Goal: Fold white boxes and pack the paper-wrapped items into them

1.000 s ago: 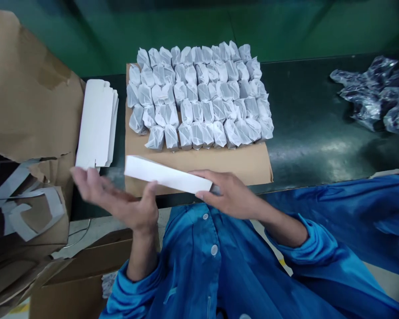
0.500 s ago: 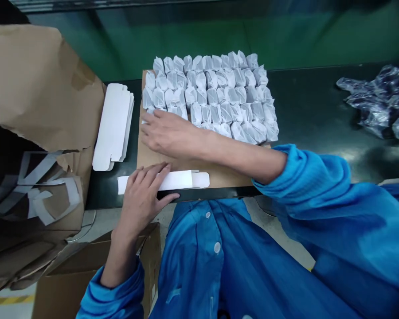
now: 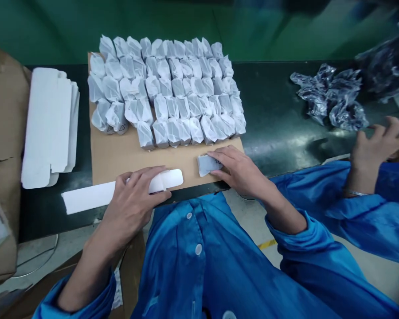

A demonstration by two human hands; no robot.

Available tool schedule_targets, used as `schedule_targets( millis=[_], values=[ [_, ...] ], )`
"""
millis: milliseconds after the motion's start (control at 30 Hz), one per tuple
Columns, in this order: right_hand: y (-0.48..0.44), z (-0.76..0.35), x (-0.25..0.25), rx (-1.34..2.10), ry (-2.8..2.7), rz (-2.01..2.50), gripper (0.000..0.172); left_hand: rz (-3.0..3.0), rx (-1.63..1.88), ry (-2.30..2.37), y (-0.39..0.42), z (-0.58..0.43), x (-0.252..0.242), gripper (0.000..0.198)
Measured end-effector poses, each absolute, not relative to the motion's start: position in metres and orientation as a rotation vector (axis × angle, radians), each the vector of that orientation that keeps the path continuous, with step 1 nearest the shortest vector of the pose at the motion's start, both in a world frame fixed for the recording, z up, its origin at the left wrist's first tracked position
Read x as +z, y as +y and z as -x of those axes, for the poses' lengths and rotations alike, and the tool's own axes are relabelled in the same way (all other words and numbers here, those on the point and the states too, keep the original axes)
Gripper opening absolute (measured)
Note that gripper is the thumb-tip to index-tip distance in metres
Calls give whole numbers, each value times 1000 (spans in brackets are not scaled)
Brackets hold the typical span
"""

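My left hand (image 3: 133,195) is closed around a narrow white carton (image 3: 89,198) at the table's front edge. The carton's flap end points right, towards my other hand. Pinched between the thumb and fingers of my right hand (image 3: 241,172) is a small block in pale, thin wrapping (image 3: 206,165), with dark print on it partly hidden by the fingers. The block is just above or on the cardboard sheet (image 3: 116,153), apart from the carton's flap. Behind both hands, several rows of similar wrapped blocks (image 3: 182,106) stand on the sheet.
A stack of flat white cartons (image 3: 48,126) lies on the dark table at the left, beside a large brown cardboard box (image 3: 3,146). Crumpled clear plastic bags (image 3: 332,97) lie at the right. A co-worker's hand (image 3: 381,144) reaches in at the right edge.
My right hand has come from the left end of the rows to the carton's right, now holding a wrapped block. The view has shifted right, and a co-worker's hand has appeared.
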State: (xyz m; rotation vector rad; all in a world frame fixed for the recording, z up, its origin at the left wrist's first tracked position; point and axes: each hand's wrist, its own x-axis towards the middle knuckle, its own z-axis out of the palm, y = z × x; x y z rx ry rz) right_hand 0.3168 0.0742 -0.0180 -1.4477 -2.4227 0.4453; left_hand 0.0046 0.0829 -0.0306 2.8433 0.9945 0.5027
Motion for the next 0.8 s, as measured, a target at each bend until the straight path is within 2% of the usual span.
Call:
schedule_targets(
  millis=[200, 333, 433, 533, 667, 800],
  values=[
    [83, -288, 4, 830, -2298, 1119, 40, -2801, 648, 985, 79, -1, -27, 32],
    [78, -249, -10, 621, -2449, 1171, 34, -2781, 637, 949, 79, -1, -30, 29],
    [71, -224, -22, 541, -2414, 1327, 39, -2756, 623, 960, 79, -1, -34, 26],
    [63, -210, -28, 749, -2094, 1321, 42, -2754, 681, 956, 77, 1, -39, 25],
    [52, -205, -31, 1189, -1564, 1239, 61, -2709, 850, 1080, 73, -3, -48, 29],
    [53, -193, -32, 1275, -1328, 1212, 60, -2478, 1184, 1254, 71, -31, -51, 38]
  ],
)
